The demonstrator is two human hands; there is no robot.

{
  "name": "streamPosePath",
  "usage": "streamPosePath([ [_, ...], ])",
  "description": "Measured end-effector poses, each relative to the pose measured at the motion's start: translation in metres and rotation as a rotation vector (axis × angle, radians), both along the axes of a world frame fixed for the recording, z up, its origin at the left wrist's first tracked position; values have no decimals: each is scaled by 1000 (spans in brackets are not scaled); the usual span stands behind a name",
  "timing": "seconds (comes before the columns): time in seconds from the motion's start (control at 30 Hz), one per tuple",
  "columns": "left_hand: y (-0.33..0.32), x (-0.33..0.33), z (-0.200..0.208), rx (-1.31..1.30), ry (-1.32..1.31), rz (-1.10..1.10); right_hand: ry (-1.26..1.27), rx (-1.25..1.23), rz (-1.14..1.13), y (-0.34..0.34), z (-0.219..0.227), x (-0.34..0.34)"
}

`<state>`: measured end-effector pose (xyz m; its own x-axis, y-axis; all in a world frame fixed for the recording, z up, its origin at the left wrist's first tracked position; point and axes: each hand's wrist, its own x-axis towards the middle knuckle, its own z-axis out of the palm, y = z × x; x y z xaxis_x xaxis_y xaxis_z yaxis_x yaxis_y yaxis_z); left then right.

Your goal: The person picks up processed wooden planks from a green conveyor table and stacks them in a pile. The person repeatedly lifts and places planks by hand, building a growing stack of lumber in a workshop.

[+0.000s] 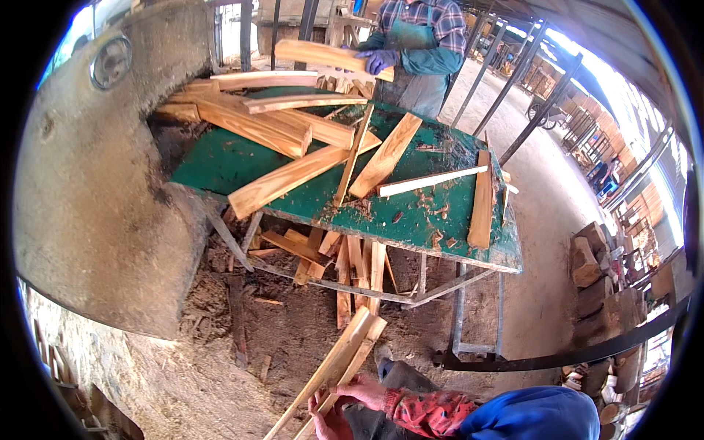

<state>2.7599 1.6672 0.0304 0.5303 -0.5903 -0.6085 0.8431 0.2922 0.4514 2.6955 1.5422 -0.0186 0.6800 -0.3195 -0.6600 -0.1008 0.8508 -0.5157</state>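
At the lower edge, a pair of long pale wooden boards (350,345) slants up and away, side by side. My right hand (363,392), coming in from the right in a red patterned sleeve, is closed around them. Lower down, my left hand (330,423) also grips the boards, its fingers curled about their edges; part of it is cut off by the frame. Beyond them stands a green-topped table (293,183) strewn with planks, among them a thick board (290,180) jutting over its near edge and a short wide one (386,155).
Across the table, a person in an apron (418,59) holds a plank (323,55) in purple gloves. A large brownish machine body (103,169) rises at left. Offcuts (359,271) lie under the table; a black curved bar (565,357) and stacked logs (587,264) are at right.
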Motion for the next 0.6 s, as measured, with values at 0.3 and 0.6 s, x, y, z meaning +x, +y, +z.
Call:
streamPosePath([
  [0.3,2,55,3,-86,-21,47,397,-1256,518,-101,89,-50],
  [0.6,-50,101,10,267,-324,-1,925,-1929,280,-397,140,-42],
])
